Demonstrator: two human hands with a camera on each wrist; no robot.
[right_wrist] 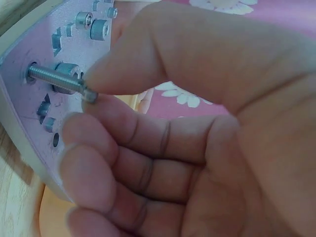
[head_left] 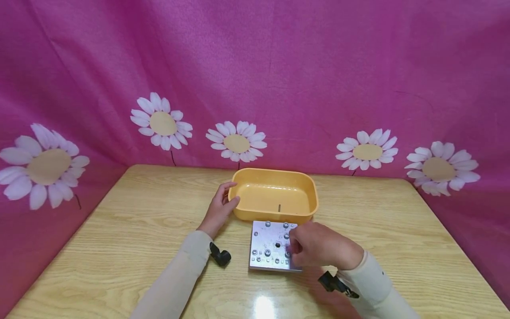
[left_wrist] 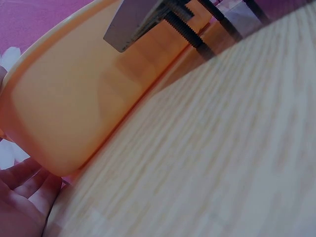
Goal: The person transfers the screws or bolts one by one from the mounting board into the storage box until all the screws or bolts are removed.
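In the right wrist view, my right hand (right_wrist: 207, 138) pinches a thin threaded screw (right_wrist: 54, 76) between thumb and index finger. The screw's far end sits in a hole of a metal plate (right_wrist: 39, 89). From the head view, this plate (head_left: 264, 241) carries several socket-head bolts, and the right hand (head_left: 320, 246) covers its right side. My left hand (head_left: 219, 210) holds the left end of a yellow plastic tub (head_left: 275, 218), thumb at the rim. In the left wrist view, its fingers (left_wrist: 37, 185) lie along the tub's lower corner.
One small dark pin-like piece (head_left: 279, 208) lies inside the tub. Under the plate's edge, black threaded bolts (left_wrist: 182, 29) stick down toward the wooden table (head_left: 159, 230). Behind the table hangs a pink curtain (head_left: 295, 79) with printed daisies.
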